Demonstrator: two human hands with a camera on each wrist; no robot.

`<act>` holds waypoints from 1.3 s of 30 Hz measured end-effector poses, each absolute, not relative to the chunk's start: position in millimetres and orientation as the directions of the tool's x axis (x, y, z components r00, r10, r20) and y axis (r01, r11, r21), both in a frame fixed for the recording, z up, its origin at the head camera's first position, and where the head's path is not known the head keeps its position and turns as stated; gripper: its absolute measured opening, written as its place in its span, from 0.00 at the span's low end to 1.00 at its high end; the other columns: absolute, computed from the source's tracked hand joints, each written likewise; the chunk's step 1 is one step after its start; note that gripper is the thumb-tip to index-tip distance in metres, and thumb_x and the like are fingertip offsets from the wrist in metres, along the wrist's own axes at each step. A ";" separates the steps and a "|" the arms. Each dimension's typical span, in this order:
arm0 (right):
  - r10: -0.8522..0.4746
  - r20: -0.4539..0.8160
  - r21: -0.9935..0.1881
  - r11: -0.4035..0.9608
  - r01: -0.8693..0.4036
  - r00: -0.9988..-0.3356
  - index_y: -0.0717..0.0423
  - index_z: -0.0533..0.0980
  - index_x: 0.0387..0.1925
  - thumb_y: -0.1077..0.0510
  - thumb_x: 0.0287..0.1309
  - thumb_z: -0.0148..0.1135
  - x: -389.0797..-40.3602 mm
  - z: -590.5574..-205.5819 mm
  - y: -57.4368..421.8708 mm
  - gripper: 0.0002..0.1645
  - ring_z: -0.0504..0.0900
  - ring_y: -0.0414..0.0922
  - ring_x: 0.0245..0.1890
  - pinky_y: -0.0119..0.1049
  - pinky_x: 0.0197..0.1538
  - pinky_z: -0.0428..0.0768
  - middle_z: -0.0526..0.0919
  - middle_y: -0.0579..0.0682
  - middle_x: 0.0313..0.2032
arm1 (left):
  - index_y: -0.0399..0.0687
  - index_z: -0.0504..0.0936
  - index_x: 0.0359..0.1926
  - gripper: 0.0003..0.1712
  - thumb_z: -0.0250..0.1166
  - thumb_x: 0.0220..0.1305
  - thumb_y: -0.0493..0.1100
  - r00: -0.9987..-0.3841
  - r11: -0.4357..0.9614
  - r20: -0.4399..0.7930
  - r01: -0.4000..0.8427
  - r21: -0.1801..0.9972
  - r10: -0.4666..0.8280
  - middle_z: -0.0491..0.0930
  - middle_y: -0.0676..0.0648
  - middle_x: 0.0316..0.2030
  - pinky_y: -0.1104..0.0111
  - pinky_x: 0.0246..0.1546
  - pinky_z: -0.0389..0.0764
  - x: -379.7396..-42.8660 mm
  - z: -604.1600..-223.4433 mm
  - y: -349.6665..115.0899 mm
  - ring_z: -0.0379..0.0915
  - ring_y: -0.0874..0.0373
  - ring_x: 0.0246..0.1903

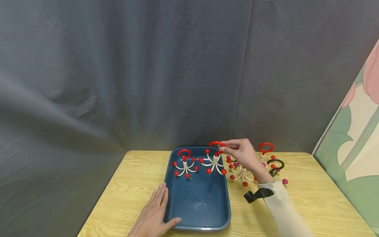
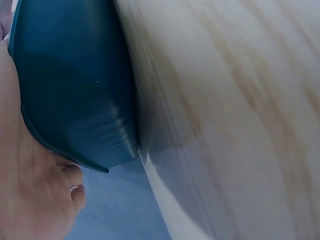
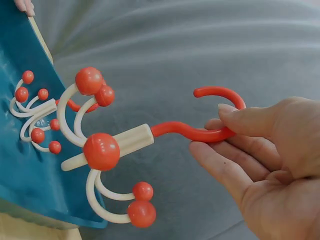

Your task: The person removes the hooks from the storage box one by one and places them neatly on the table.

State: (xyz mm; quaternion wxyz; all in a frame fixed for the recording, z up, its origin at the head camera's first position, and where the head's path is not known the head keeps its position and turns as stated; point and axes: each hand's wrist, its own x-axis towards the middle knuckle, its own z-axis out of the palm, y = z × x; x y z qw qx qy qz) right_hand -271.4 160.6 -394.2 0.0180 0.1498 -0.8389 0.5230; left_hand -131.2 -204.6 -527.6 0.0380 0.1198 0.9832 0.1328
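My right hand [image 1: 242,153] pinches the red hook of a hook hanger [image 1: 215,159] between thumb and fingers. This hanger has a cream stem and several curved cream arms tipped with red balls. It hangs over the far right part of a blue tray [image 1: 196,200], and the right wrist view shows its arms pointing toward the tray. A similar red-hooked hanger [image 1: 185,167] stands inside the tray at the far left. My left hand [image 1: 154,209] rests along the tray's near left rim, fingers straight and thumb over the near edge.
Right of the tray, more hook hangers are clustered on the wooden table [image 1: 308,197]: one with cream arms and red balls [image 1: 243,172], partly behind my right wrist, and one with a black hook [image 1: 277,163] beside magenta balls. A grey curtain [image 1: 177,82] hangs behind the table.
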 end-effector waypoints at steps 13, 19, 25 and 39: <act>-0.205 0.199 -0.826 0.491 -0.276 -0.958 0.51 0.89 0.52 0.50 0.61 0.77 -213.6 -382.0 198.7 0.19 0.72 0.39 0.18 0.34 0.17 0.64 0.94 0.53 0.40 | 0.41 0.49 0.84 0.71 0.50 0.59 0.88 -0.973 0.936 -0.053 0.198 0.291 0.223 0.43 0.43 0.86 0.46 0.84 0.54 -128.1 -527.5 -199.6 0.41 0.44 0.85; -0.202 0.209 -0.795 0.534 -0.286 -0.957 0.55 0.88 0.53 0.49 0.62 0.76 -195.3 -388.6 217.7 0.21 0.88 0.30 0.33 0.31 0.31 0.83 0.94 0.52 0.43 | 0.41 0.49 0.84 0.72 0.49 0.58 0.89 -0.974 0.939 -0.073 0.184 0.291 0.213 0.43 0.43 0.86 0.44 0.83 0.54 -126.8 -526.9 -198.0 0.41 0.44 0.85; -0.183 0.208 -0.782 0.559 -0.276 -0.961 0.58 0.89 0.51 0.50 0.63 0.75 -186.0 -399.2 232.8 0.20 0.90 0.30 0.35 0.30 0.33 0.85 0.93 0.56 0.46 | 0.41 0.49 0.84 0.72 0.49 0.59 0.89 -0.974 0.935 -0.067 0.189 0.300 0.218 0.42 0.43 0.86 0.45 0.84 0.54 -126.3 -526.7 -198.4 0.41 0.44 0.85; -0.145 0.150 -0.782 0.588 -0.207 -0.978 0.62 0.87 0.53 0.55 0.65 0.73 -177.0 -427.8 252.7 0.19 0.90 0.30 0.34 0.30 0.34 0.86 0.93 0.56 0.44 | 0.41 0.49 0.84 0.71 0.51 0.60 0.88 -0.975 0.928 -0.059 0.186 0.322 0.216 0.42 0.43 0.86 0.44 0.83 0.54 -125.6 -526.3 -197.4 0.41 0.44 0.85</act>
